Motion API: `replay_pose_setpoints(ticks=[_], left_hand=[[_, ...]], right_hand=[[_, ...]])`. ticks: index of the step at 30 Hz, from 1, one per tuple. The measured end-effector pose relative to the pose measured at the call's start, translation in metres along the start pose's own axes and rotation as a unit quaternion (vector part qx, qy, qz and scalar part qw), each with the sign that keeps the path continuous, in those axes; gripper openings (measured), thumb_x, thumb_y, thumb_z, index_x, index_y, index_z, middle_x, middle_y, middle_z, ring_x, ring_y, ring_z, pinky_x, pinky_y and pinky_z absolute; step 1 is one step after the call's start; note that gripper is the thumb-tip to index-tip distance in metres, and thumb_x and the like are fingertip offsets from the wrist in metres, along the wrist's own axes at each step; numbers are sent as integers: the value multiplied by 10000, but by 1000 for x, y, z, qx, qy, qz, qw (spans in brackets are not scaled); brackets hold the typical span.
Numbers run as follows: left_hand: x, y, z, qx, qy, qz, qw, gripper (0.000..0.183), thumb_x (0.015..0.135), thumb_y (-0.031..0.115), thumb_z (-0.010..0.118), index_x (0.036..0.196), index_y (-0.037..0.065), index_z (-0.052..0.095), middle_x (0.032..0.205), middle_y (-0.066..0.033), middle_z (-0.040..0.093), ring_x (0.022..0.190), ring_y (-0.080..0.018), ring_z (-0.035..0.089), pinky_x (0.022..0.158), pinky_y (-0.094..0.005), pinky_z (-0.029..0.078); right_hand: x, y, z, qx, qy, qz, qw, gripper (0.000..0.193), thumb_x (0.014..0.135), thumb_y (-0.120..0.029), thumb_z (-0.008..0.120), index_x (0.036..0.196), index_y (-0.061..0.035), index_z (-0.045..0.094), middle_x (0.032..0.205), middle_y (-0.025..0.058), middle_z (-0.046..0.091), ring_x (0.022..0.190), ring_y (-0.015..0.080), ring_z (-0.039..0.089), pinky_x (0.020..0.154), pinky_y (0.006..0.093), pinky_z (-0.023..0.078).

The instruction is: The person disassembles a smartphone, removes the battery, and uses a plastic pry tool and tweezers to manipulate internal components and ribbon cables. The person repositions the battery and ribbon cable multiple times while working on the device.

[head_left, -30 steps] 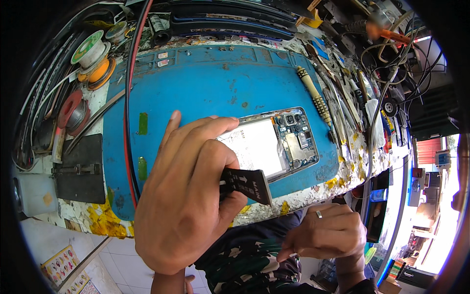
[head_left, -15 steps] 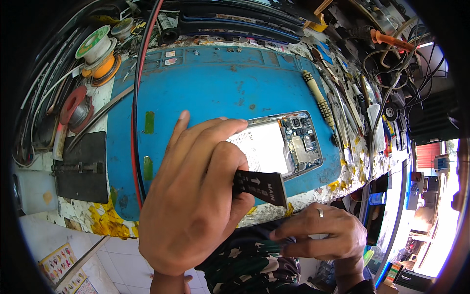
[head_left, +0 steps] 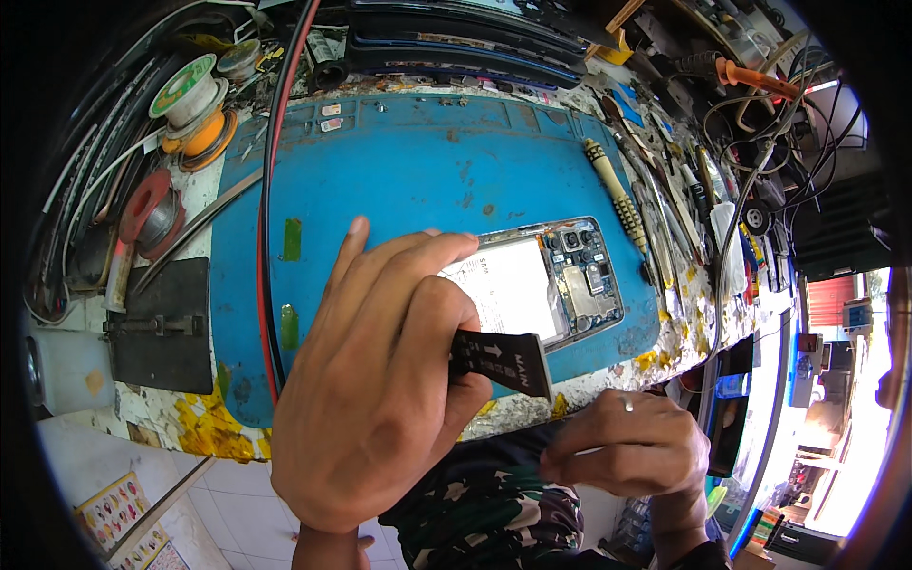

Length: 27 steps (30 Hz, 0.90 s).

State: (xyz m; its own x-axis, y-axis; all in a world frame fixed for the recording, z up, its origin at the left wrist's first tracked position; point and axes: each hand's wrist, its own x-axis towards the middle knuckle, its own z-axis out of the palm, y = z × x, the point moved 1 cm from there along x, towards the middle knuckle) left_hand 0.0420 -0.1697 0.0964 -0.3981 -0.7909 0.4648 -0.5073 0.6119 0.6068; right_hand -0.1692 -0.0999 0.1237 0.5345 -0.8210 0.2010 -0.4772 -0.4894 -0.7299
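My left hand (head_left: 380,380) reaches over the near left part of the blue work mat (head_left: 399,161). Its thumb and index finger pinch a flat black flex cable (head_left: 503,363) with white printing, which sticks out to the right. Beneath the fingertips lies an opened phone (head_left: 594,271), its white battery (head_left: 508,280) and camera and circuit board end bare. The hand hides the phone's left part. My right hand (head_left: 632,442), with a ring on one finger, is in front of the bench's near edge. Its fingers are curled together; anything inside them is hidden.
A beaded screwdriver-like tool (head_left: 616,195) lies right of the phone, beside many tweezers and hand tools. A red and black cable (head_left: 267,190) crosses the mat's left side. Solder and wire spools (head_left: 152,214) stand at the left, near a black plate (head_left: 161,328).
The fingers of my right hand have curled closer together. My left hand stays almost still with the black flex cable, and the phone has not moved on the mat.
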Motion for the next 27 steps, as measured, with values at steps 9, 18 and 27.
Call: replay_pose_setpoints(ticks=[9, 18, 27], left_hand=[[0, 1, -1, 2, -4, -12, 1000, 218, 754, 35, 695, 901, 66, 538, 1203, -157, 658, 1100, -353, 648, 1113, -606, 352], [1, 2, 0, 3, -2, -13, 1000, 230, 732, 15, 697, 894, 61, 541, 1201, -156, 663, 1096, -354, 652, 1116, -604, 348], [1, 1, 0, 5, -1, -10, 1000, 240, 726, 7, 698, 898, 62, 540, 1203, -153, 666, 1115, -355, 649, 1114, -598, 351]], right_hand=[[1, 2, -5, -14, 14, -21, 1000, 159, 762, -71, 790, 662, -79, 667, 736, 41, 686, 639, 197, 671, 547, 278, 530], [0, 5, -7, -57, 103, 46, 992, 243, 730, -77, 848, 747, -73, 605, 701, 56, 666, 599, 194, 655, 528, 310, 506], [3, 11, -20, -26, -47, -28, 998, 272, 789, -97, 723, 1057, -70, 764, 973, 45, 722, 895, 189, 697, 735, 300, 544]])
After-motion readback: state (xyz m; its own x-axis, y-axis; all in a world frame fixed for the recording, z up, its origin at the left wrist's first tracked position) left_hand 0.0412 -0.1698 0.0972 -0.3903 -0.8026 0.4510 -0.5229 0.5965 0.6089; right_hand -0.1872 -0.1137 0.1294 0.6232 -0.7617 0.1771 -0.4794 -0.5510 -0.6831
